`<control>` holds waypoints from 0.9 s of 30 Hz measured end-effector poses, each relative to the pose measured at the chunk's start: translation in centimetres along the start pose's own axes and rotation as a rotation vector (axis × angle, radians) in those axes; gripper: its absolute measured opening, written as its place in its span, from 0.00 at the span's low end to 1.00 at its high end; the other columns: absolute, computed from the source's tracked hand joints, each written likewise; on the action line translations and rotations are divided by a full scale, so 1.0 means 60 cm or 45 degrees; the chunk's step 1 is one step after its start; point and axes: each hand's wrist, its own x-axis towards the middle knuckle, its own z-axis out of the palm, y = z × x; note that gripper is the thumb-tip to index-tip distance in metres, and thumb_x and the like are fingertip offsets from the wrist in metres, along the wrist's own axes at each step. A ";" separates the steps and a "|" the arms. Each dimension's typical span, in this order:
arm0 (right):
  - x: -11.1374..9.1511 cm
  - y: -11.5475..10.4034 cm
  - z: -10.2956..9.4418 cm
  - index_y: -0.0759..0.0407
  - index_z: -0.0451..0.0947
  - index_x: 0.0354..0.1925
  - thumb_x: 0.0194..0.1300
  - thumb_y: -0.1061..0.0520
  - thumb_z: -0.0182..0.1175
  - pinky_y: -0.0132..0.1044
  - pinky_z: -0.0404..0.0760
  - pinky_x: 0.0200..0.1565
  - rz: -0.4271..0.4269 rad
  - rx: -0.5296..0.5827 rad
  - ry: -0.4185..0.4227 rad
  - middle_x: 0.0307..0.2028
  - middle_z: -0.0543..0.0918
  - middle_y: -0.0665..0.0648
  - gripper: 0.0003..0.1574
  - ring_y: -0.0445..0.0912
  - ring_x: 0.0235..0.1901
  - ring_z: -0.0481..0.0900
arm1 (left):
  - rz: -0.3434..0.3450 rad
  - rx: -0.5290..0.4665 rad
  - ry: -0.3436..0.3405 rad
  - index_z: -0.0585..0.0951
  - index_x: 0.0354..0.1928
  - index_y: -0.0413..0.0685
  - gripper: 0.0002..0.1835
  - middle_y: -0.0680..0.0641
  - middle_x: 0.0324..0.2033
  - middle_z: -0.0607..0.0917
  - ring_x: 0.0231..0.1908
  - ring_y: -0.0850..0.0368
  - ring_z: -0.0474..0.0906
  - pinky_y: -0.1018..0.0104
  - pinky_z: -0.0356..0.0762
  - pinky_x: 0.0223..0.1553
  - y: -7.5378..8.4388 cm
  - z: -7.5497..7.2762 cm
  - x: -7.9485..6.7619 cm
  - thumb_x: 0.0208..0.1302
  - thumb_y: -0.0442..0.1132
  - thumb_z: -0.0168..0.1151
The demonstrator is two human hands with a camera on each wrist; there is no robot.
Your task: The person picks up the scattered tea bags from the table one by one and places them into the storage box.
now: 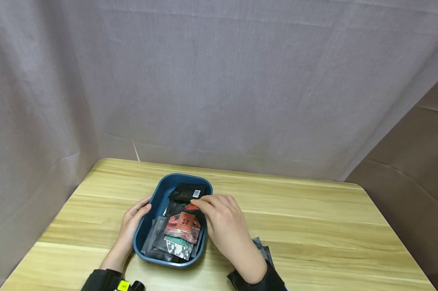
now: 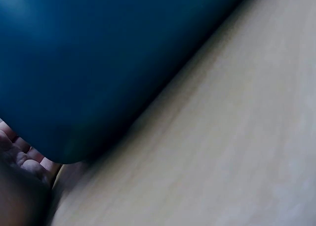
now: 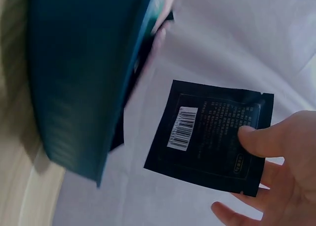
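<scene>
A dark blue bin (image 1: 140, 230) with rounded corners stands on the table, holding several black and patterned sachets. My left hand (image 1: 133, 220) holds it by its left side, with fingertips at the rim; in the left wrist view the bin's wall hides part of the fingers. Over the bin's right side, my right hand (image 1: 226, 220) pinches one flat black sachet (image 3: 207, 137) between thumb and fingers. That sachet's barcode side faces the right wrist camera. Below the fingertips in the head view lie a pink sachet (image 1: 173, 230) with an orange label and another black sachet (image 1: 182, 192) with a barcode.
More dark sachets (image 1: 264, 250) lie beside my right wrist, partly hidden by the sleeve. The wooden table (image 1: 313, 226) extends right of the bin. Grey cloth (image 1: 219, 89) hangs behind the table and on the left.
</scene>
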 end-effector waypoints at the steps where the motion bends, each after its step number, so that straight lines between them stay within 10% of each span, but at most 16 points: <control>1: 0.000 -0.004 0.003 0.49 0.85 0.51 0.63 0.65 0.66 0.41 0.74 0.56 -0.023 0.003 -0.008 0.45 0.85 0.49 0.20 0.46 0.48 0.80 | -0.002 0.001 -0.004 0.68 0.70 0.37 0.27 0.67 0.53 0.78 0.54 0.69 0.74 0.75 0.74 0.51 0.000 -0.001 0.000 0.75 0.45 0.53; 27: -0.019 -0.034 0.065 0.51 0.83 0.55 0.72 0.49 0.59 0.42 0.74 0.56 -0.221 -0.093 -0.205 0.52 0.83 0.50 0.17 0.44 0.54 0.78 | -0.008 -0.011 -0.023 0.68 0.70 0.39 0.27 0.58 0.61 0.75 0.54 0.68 0.73 0.74 0.74 0.51 -0.001 0.001 0.004 0.76 0.45 0.53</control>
